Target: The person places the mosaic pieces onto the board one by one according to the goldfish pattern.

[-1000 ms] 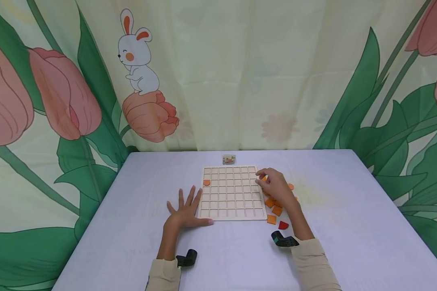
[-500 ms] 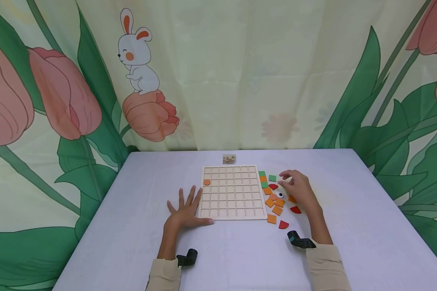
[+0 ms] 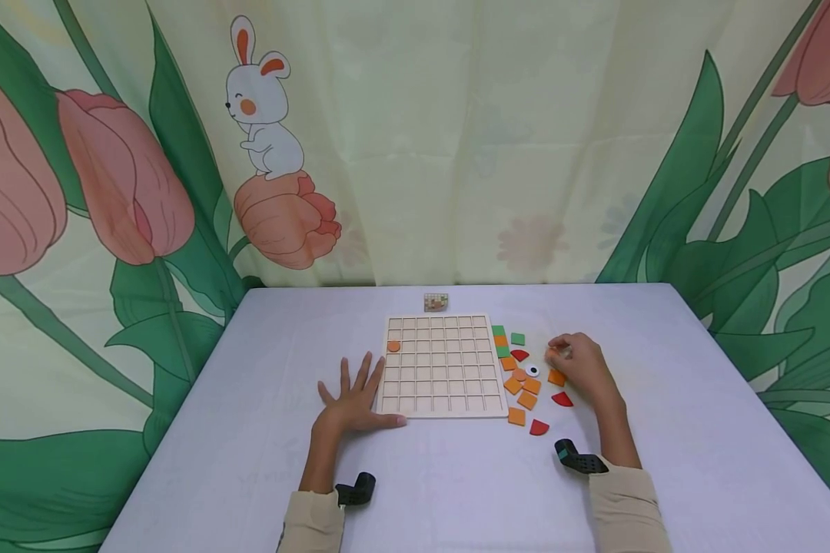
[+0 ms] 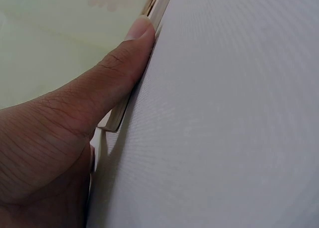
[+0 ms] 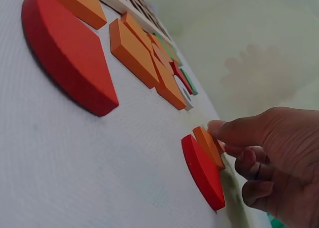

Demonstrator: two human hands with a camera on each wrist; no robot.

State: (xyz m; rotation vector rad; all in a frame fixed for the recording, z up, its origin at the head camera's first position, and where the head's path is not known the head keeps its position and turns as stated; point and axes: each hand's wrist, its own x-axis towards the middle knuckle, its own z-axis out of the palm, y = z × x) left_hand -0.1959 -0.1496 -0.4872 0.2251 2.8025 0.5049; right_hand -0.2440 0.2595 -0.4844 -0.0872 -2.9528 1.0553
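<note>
A pale wooden grid board lies on the table, with one orange round piece in a cell at its left. My left hand rests with fingers spread at the board's front left corner. In the left wrist view the thumb lies along the board's front edge. Right of the loose pieces, my right hand pinches a small orange piece, seemingly round, mostly hidden by the fingertips. An orange square and a red quarter-round piece lie just under that hand.
Beside the board's right edge lie several orange squares, green pieces, red pieces and a white piece with a dark centre. Behind the board sits a small patterned card. A printed curtain hangs behind the table.
My right hand has moved right and toward me from the board's right edge, uncovering the pieces there. Its fingers have closed on an orange piece. The left hand has stayed in place.
</note>
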